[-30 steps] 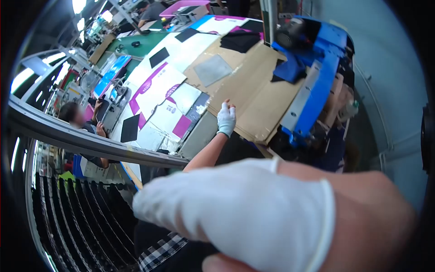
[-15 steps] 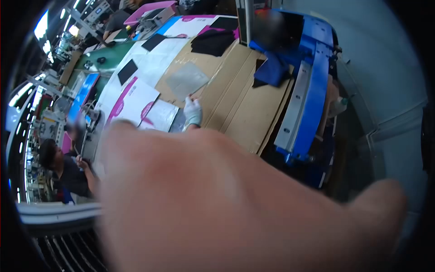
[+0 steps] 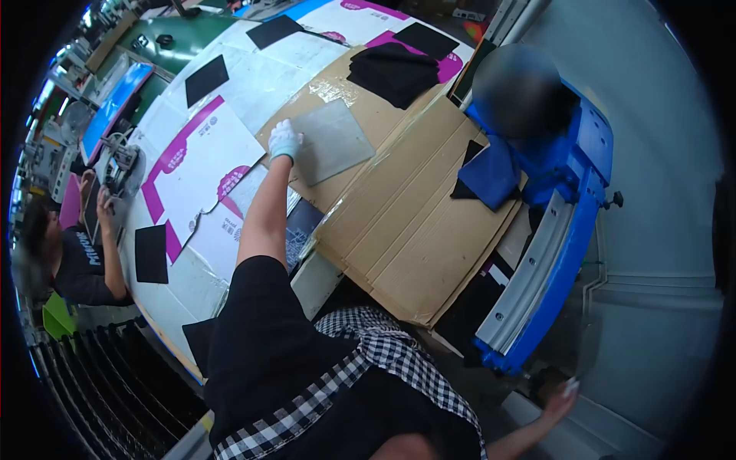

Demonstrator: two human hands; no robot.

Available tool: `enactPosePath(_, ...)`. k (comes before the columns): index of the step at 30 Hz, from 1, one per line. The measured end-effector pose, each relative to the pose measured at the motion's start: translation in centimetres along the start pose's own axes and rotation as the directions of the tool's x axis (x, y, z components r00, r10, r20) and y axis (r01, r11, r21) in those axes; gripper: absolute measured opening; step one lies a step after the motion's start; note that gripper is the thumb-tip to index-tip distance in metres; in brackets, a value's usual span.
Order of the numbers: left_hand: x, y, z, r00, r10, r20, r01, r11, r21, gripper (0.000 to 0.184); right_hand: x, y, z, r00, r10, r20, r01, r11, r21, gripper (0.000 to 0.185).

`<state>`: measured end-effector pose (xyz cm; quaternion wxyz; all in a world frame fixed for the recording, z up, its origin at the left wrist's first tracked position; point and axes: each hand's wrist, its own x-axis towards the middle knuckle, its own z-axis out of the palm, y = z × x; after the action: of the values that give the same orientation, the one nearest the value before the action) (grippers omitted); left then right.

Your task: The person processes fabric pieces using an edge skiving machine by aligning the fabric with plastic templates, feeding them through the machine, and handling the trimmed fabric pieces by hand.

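Observation:
My left hand (image 3: 284, 141), in a white glove with bare fingertips, is at the left edge of a thin grey plate (image 3: 333, 142), its fingers curled against the edge. The plate lies flat on brown cardboard (image 3: 406, 222). Low on the right, away from the table, is my right hand (image 3: 563, 399); blur hides its fingers and anything in them. A stack of black cloth pieces (image 3: 393, 73) lies beyond the plate. Blue cloth (image 3: 489, 175) rests over black cloth at the cardboard's right side.
A blue machine (image 3: 563, 268) with a metal rail curves along the right. Black pieces (image 3: 207, 80) and white-and-magenta card (image 3: 203, 153) lie on the white table surface. Another person (image 3: 84, 264) holds a dark panel at far left. Black slats (image 3: 115, 383) stand lower left.
My right hand has gone from close before the camera to the lower right. My left hand has moved from the plate's near corner to its left edge. The view has shifted.

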<state>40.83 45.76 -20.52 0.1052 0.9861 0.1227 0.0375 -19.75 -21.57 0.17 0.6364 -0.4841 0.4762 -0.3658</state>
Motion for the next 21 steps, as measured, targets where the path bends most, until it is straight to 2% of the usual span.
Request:
enactPosePath(1, 0.9, 0.3, 0.2, 0.998, 0.021, 0.051, -0.023, 0.999, 0.048, 0.057, -0.8, 2.2, -2.2, 0.993, 0.020, -0.115, -0.028, 0.997, -0.073, 0.035)
enactPosePath(3, 3.1, 1.7, 0.8, 0.996, 0.013, 0.084, -0.015, 1.000, 0.024, 0.064, 3.5, 9.9, -17.6, 0.936, 0.342, -0.081, -0.351, 0.926, -0.141, 0.035)
enactPosePath(5, 4.1, 3.6, 0.9, 0.984, 0.017, 0.176, -0.023, 0.999, 0.029, 0.077, -3.5, 10.9, -10.1, 0.850, 0.337, -0.406, -0.444, 0.872, -0.207, 0.031)
enactPosePath(7, 4.7, 4.7, 0.8, 0.974, 0.039, 0.222, -0.040, 0.999, 0.000, 0.081, -7.3, 13.3, -10.2, 0.892, 0.320, -0.320, -0.392, 0.899, -0.194, 0.027)
enactPosePath(10, 5.0, 4.3, 2.3, 0.974, 0.052, 0.220, -0.051, 0.999, -0.009, 0.082, -10.1, 16.2, -10.8, 0.935, 0.277, -0.219, -0.345, 0.855, -0.388, 0.030)
enactPosePath(12, 4.7, 4.0, 2.5, 0.983, 0.065, 0.172, -0.067, 0.998, 0.005, 0.080, -9.3, 16.9, -10.5, 0.805, 0.465, -0.369, -0.562, 0.796, -0.224, 0.027)
enactPosePath(13, 4.3, 4.0, 2.2, 0.994, 0.017, 0.111, -0.014, 0.999, -0.032, 0.076, -8.9, 17.3, -10.4, 0.717, 0.553, -0.424, -0.652, 0.747, -0.128, 0.026)
enactPosePath(15, 3.0, 3.9, 1.1, 0.996, -0.083, -0.014, 0.081, 0.990, -0.119, 0.067, -8.9, 18.0, -10.3, 0.687, 0.567, -0.455, -0.677, 0.726, -0.118, 0.023)
enactPosePath(17, 2.0, 2.4, 2.8, 0.937, -0.258, -0.235, 0.159, 0.915, -0.371, 0.061, -9.2, 18.9, -9.3, 0.693, 0.551, -0.465, -0.664, 0.739, -0.114, 0.022)
enactPosePath(18, 0.8, 1.7, 3.7, 0.878, -0.397, -0.269, 0.206, 0.819, -0.536, 0.059, -10.1, 18.7, -7.8, 0.714, 0.527, -0.461, -0.636, 0.763, -0.115, 0.021)
enactPosePath(19, -1.1, 1.5, 2.9, 0.851, -0.502, -0.151, 0.307, 0.711, -0.633, 0.058, -10.8, 18.7, -6.7, 0.734, 0.502, -0.458, -0.609, 0.785, -0.113, 0.020)
enactPosePath(20, -3.4, 1.4, 1.7, 0.842, -0.538, -0.036, 0.381, 0.642, -0.666, 0.056, -10.6, 18.8, -6.5, 0.737, 0.532, -0.417, -0.608, 0.792, -0.065, 0.020)
enactPosePath(21, -5.0, 0.3, 3.5, 0.837, -0.546, 0.018, 0.394, 0.581, -0.712, 0.056, -10.2, 19.0, -6.7, 0.741, 0.559, -0.371, -0.607, 0.794, -0.016, 0.021)
